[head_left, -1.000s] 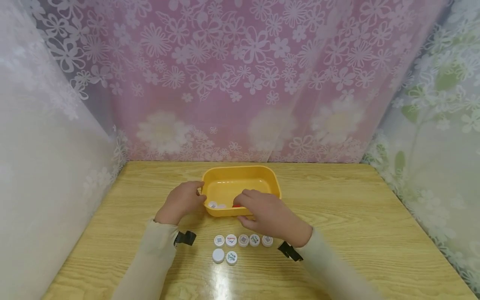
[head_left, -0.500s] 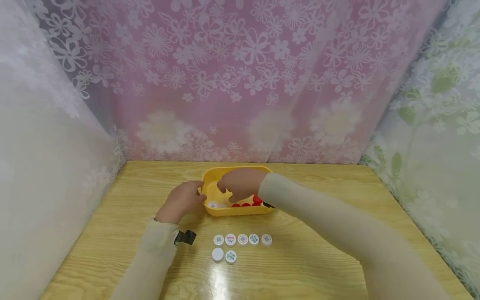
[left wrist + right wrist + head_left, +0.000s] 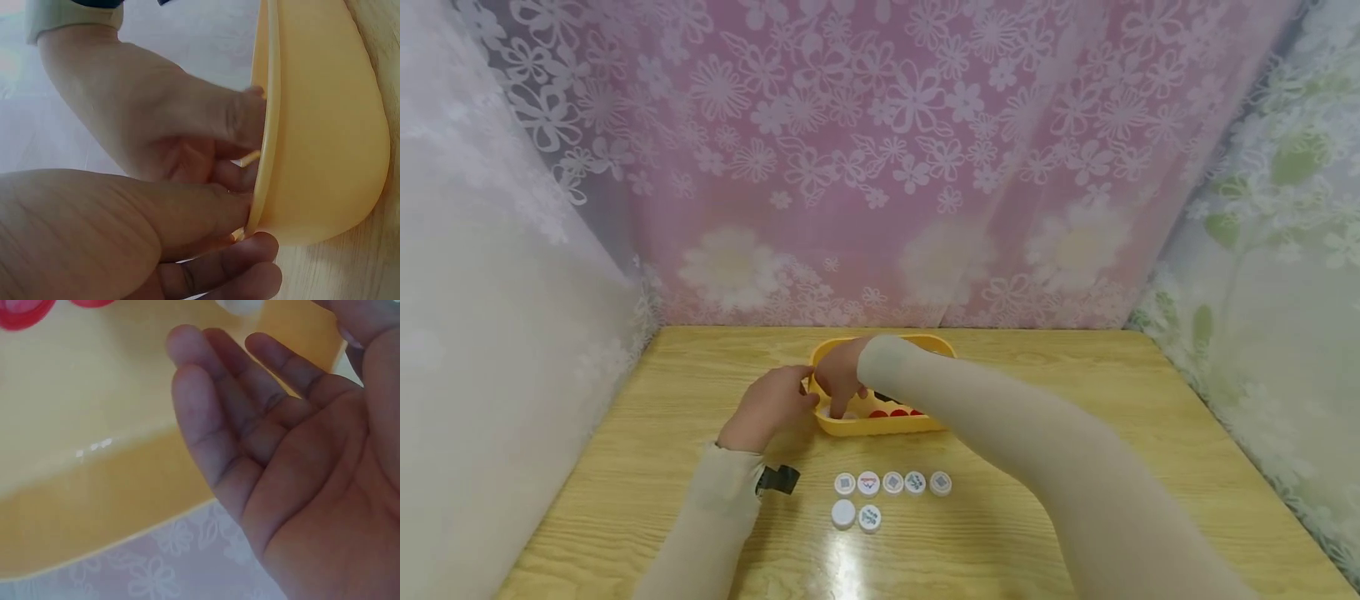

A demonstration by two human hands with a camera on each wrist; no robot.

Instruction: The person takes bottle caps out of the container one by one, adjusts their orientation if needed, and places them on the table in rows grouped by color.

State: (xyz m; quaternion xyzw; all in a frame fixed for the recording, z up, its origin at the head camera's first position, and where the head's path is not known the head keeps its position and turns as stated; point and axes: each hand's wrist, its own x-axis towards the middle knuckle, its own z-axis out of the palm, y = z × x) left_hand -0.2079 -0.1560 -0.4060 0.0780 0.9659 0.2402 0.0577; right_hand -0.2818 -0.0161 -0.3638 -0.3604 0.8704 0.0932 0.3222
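Note:
A yellow plastic tub (image 3: 880,427) stands on the table. My left hand (image 3: 769,406) grips its left rim, and the left wrist view shows thumb and fingers on either side of the edge. Inside the tub's left end is my right hand (image 3: 840,371), fingers pointing down at white bottle caps (image 3: 850,415). In the right wrist view the right hand (image 3: 312,456) has loosely bent fingers and nothing visible between them. Red bottle caps (image 3: 898,413) lie along the tub's front wall. The right forearm hides part of the tub.
Several white bottle caps (image 3: 892,482), most with printed tops, lie in two rows on the wooden table (image 3: 715,350) in front of the tub. Floral curtains (image 3: 880,208) hang behind the table and at both sides.
My right hand has gone from the tub's front wall, near the red caps, across to its left end by the white caps. The left hand keeps its grip on the rim.

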